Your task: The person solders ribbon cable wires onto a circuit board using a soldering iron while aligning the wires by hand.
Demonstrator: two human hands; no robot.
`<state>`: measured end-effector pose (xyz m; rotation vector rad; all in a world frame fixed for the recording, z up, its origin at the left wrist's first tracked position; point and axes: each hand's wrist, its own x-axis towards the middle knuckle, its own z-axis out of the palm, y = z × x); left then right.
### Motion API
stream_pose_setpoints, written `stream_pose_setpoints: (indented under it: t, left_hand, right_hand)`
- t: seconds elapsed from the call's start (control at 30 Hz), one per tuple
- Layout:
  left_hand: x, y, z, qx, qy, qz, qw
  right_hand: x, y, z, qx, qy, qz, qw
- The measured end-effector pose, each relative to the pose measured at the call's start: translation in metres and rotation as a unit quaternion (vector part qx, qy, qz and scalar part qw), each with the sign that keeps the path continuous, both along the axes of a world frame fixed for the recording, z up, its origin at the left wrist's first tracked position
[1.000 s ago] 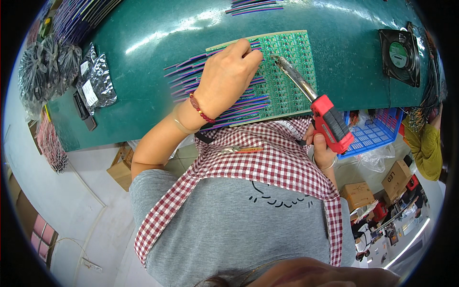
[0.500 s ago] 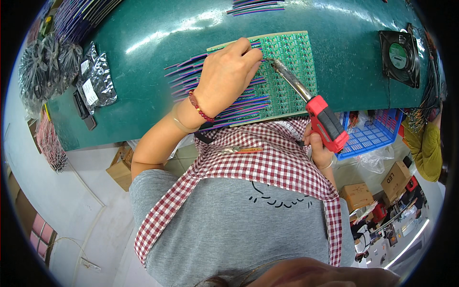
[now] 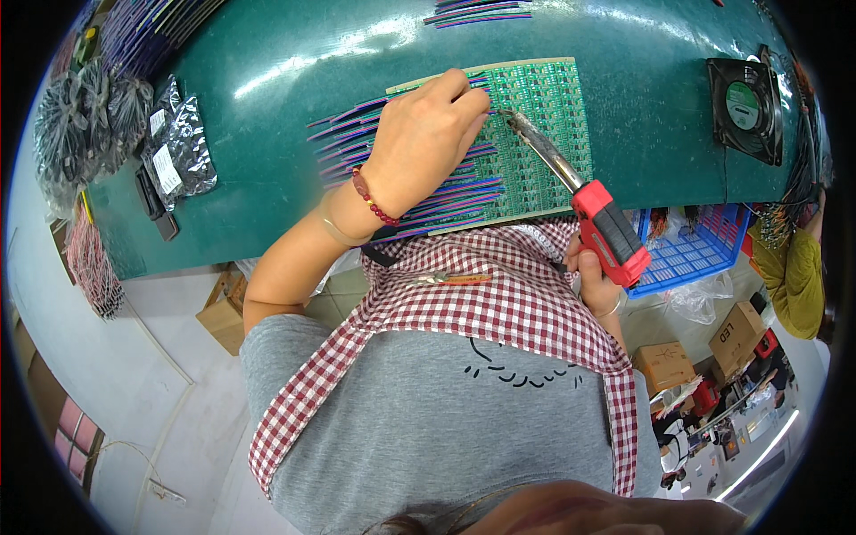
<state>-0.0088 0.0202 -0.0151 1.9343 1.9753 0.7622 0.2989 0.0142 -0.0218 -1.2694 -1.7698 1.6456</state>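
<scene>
A green circuit board panel (image 3: 553,152) with rows of small parts lies on the green table. Several multi-coloured ribbon wires (image 3: 455,201) reach over its left part and stick out past its left edge. My left hand (image 3: 426,134) is over these wires, its fingers pinched on a ribbon wire; the fingertips are partly hidden. In my right hand (image 3: 592,278) is a red and black soldering iron (image 3: 612,234), gripped by its handle. Its metal tip points up and left, at the board beside my left fingertips. Whether the tip touches the joint is too small to tell.
More ribbon wires (image 3: 477,12) lie at the table's far side, with a big bundle (image 3: 152,36) far left. Plastic bags (image 3: 183,147) are at the left, a black fan (image 3: 745,105) at the right. A blue basket (image 3: 687,259) stands below the table's right edge. Tweezers (image 3: 455,279) rest on my apron.
Almost nothing differs. The soldering iron has shifted very slightly at the board; my left hand stays in place on the ribbon wire.
</scene>
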Motion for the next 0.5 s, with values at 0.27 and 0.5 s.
stream_pose_setpoints:
  t: [0.27, 0.5]
  left_hand:
    - [-0.001, -0.001, 0.0, 0.001, -0.003, 0.0, 1.0]
    - [-0.001, -0.001, 0.0, 0.0, -0.005, 0.001, 1.0]
  right_hand:
    - [-0.002, 0.001, 0.008, -0.056, 0.074, -0.039, 0.995]
    - [0.002, 0.001, -0.002, 0.011, 0.013, 0.03, 0.999]
